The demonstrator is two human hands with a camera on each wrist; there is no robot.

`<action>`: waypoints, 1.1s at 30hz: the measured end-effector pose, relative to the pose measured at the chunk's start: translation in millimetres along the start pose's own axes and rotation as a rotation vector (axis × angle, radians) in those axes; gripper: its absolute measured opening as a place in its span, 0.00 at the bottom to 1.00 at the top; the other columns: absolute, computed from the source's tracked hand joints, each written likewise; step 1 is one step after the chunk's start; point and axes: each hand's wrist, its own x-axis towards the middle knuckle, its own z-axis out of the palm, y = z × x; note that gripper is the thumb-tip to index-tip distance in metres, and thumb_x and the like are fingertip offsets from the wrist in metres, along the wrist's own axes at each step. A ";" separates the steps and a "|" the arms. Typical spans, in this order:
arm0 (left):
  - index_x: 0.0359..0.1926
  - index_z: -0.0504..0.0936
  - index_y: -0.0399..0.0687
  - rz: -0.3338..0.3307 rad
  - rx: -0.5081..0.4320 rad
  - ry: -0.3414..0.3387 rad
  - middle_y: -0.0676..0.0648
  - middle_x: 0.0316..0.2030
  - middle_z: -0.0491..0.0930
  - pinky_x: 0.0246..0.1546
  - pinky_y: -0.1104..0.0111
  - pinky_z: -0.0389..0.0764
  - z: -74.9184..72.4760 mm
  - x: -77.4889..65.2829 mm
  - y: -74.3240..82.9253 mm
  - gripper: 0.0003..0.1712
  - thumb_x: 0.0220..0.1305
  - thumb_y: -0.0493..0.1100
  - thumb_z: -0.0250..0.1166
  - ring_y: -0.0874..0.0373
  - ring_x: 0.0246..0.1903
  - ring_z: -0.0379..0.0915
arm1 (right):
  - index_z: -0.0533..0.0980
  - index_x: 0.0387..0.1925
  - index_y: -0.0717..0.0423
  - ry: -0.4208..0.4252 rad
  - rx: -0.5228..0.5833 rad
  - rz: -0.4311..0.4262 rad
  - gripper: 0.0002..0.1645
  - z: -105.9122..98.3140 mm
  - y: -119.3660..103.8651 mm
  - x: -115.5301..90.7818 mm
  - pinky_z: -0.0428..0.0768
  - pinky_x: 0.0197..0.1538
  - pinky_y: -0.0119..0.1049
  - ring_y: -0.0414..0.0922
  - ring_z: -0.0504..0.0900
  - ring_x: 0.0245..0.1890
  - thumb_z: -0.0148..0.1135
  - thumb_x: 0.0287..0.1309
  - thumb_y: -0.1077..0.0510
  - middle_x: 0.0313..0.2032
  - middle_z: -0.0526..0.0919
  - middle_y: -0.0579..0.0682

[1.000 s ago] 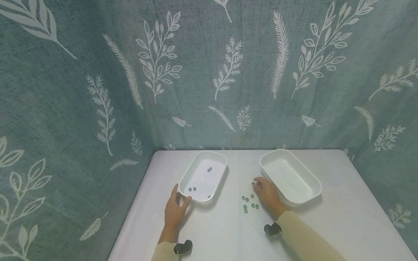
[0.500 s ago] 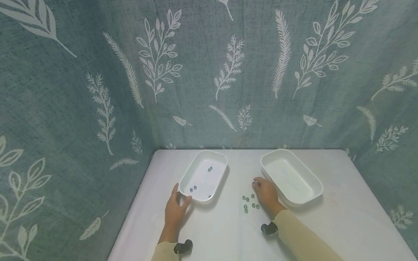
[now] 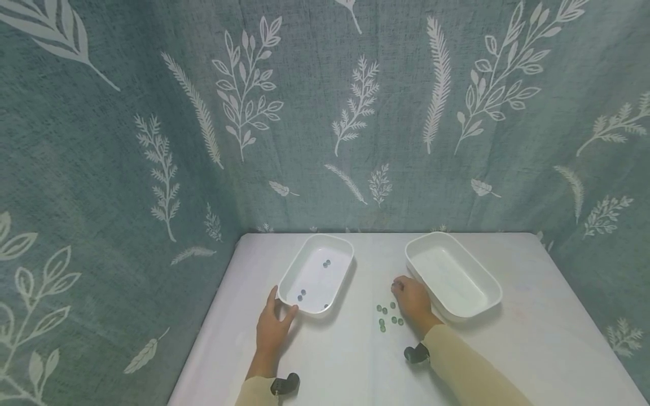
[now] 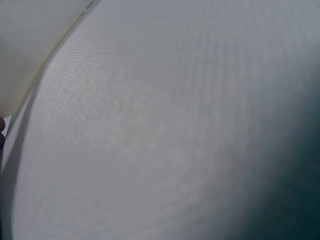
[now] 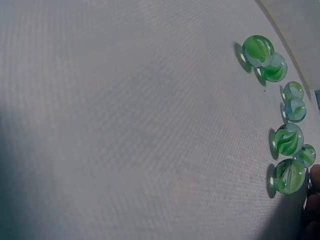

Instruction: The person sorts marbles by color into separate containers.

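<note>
In the head view, my left hand (image 3: 271, 328) rests at the near left corner of the left white tray (image 3: 350, 256). Its forefinger lies straight along the outer side and its thumb touches the near rim. Several bluish glass marbles (image 3: 303, 292) lie inside this tray. My right hand (image 3: 413, 299) is low over the table beside the right white tray (image 3: 492, 301), pinching a small marble mostly hidden by the fingertips. Just left of it, several clear marbles with green swirls (image 5: 289, 176) lie loose, some touching; in the right wrist view, fingers (image 5: 314, 200) show at the right edge.
Both trays stand on a white-covered table (image 3: 345, 361), toward its far edge. A teal curtain (image 3: 304, 141) with white leaf prints hangs behind and to the sides. Each wrist carries a dark camera strap (image 3: 285, 384).
My right fingertips have drawn in around the marble, and the right forearm has moved slightly left. One marble in the left tray has rolled a little toward the near side. The left hand stays put.
</note>
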 end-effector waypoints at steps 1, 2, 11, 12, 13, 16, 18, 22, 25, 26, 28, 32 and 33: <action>0.74 0.56 0.56 0.003 0.001 0.001 0.43 0.67 0.68 0.64 0.42 0.60 -0.1 -0.3 0.4 0.51 0.57 0.69 0.65 0.43 0.67 0.59 | 0.76 0.55 0.61 -0.006 0.002 0.003 0.21 -1.5 -0.9 -0.4 0.72 0.61 0.52 0.55 0.78 0.54 0.55 0.68 0.52 0.48 0.82 0.58; 0.74 0.57 0.55 0.006 -0.006 0.004 0.43 0.66 0.68 0.64 0.42 0.60 -0.2 -0.5 0.9 0.51 0.56 0.68 0.65 0.43 0.67 0.59 | 0.76 0.54 0.61 -0.013 0.006 0.001 0.20 -3.0 -1.6 -0.6 0.72 0.61 0.52 0.55 0.79 0.53 0.55 0.68 0.52 0.47 0.82 0.57; 0.75 0.55 0.58 -0.038 -0.004 -0.018 0.43 0.68 0.66 0.64 0.41 0.58 0.0 -1.7 -1.3 0.51 0.57 0.68 0.65 0.42 0.68 0.58 | 0.76 0.53 0.59 -0.050 0.039 -0.021 0.19 -5.9 -1.1 0.4 0.73 0.61 0.51 0.52 0.79 0.51 0.52 0.70 0.52 0.42 0.83 0.53; 0.75 0.55 0.58 -0.040 -0.005 -0.014 0.43 0.68 0.66 0.64 0.42 0.58 -0.1 -2.1 -1.1 0.51 0.57 0.68 0.65 0.42 0.68 0.58 | 0.76 0.54 0.58 -0.056 0.047 -0.025 0.19 -6.1 -0.8 -0.1 0.72 0.61 0.51 0.52 0.79 0.52 0.51 0.70 0.52 0.43 0.83 0.53; 0.75 0.55 0.58 -0.038 -0.005 -0.011 0.43 0.68 0.66 0.64 0.42 0.58 -0.2 -2.4 -0.9 0.50 0.57 0.67 0.65 0.42 0.67 0.58 | 0.75 0.54 0.59 -0.061 0.054 -0.033 0.19 -6.2 -0.2 -0.6 0.72 0.61 0.52 0.53 0.79 0.53 0.51 0.70 0.52 0.43 0.83 0.53; 0.75 0.55 0.58 -0.035 -0.003 -0.009 0.43 0.68 0.66 0.64 0.42 0.58 -0.5 -3.1 -0.4 0.50 0.57 0.67 0.65 0.42 0.67 0.58 | 0.75 0.55 0.58 -0.065 0.065 -0.047 0.20 -6.1 1.6 -2.1 0.71 0.62 0.52 0.53 0.77 0.56 0.51 0.70 0.51 0.46 0.82 0.53; 0.75 0.55 0.58 -0.034 -0.002 -0.013 0.43 0.68 0.66 0.65 0.42 0.58 -0.7 -3.0 -0.5 0.50 0.57 0.67 0.65 0.43 0.68 0.58 | 0.75 0.55 0.58 -0.066 0.082 -0.052 0.20 -6.1 2.1 -3.4 0.71 0.63 0.51 0.53 0.77 0.56 0.52 0.70 0.50 0.47 0.82 0.54; 0.75 0.54 0.58 -0.041 -0.011 -0.021 0.43 0.68 0.66 0.65 0.41 0.57 -0.7 -2.0 -1.7 0.51 0.57 0.68 0.65 0.43 0.68 0.58 | 0.76 0.55 0.57 -0.059 0.138 -0.045 0.20 -6.5 -0.4 -6.8 0.72 0.61 0.52 0.52 0.79 0.54 0.53 0.69 0.50 0.47 0.83 0.54; 0.75 0.54 0.59 -0.043 -0.017 -0.023 0.44 0.68 0.66 0.65 0.41 0.57 -0.4 -1.6 -2.3 0.52 0.56 0.68 0.65 0.43 0.68 0.58 | 0.76 0.54 0.57 -0.057 0.179 -0.032 0.20 -6.8 -5.5 -10.7 0.75 0.58 0.52 0.51 0.81 0.49 0.54 0.68 0.50 0.46 0.83 0.53; 0.75 0.54 0.59 -0.042 -0.016 -0.022 0.44 0.68 0.66 0.65 0.41 0.57 -0.3 -1.7 -2.1 0.52 0.56 0.69 0.65 0.43 0.68 0.58 | 0.76 0.55 0.57 -0.055 0.189 -0.030 0.20 -6.8 -7.7 -12.1 0.76 0.56 0.52 0.50 0.81 0.47 0.55 0.68 0.50 0.46 0.83 0.53; 0.75 0.55 0.59 -0.036 -0.015 -0.021 0.44 0.68 0.66 0.65 0.42 0.57 0.1 -1.4 -1.9 0.52 0.56 0.69 0.65 0.43 0.68 0.58 | 0.76 0.55 0.56 -0.054 0.202 -0.026 0.20 -6.7 -11.9 -14.9 0.79 0.53 0.50 0.48 0.82 0.43 0.55 0.68 0.50 0.45 0.83 0.52; 0.75 0.55 0.59 -0.025 -0.015 -0.015 0.44 0.67 0.67 0.64 0.41 0.58 0.1 -1.2 0.1 0.51 0.56 0.68 0.65 0.43 0.67 0.59 | 0.77 0.55 0.55 -0.040 0.225 -0.031 0.19 -6.3 -19.2 -19.1 0.82 0.46 0.45 0.45 0.83 0.38 0.57 0.67 0.50 0.43 0.83 0.51; 0.75 0.56 0.59 -0.021 -0.017 -0.014 0.44 0.67 0.67 0.64 0.41 0.58 0.0 -0.9 0.7 0.50 0.57 0.68 0.65 0.43 0.67 0.59 | 0.77 0.54 0.55 -0.034 0.229 -0.039 0.19 -5.9 -20.6 -19.9 0.83 0.45 0.45 0.45 0.83 0.38 0.58 0.67 0.51 0.43 0.83 0.50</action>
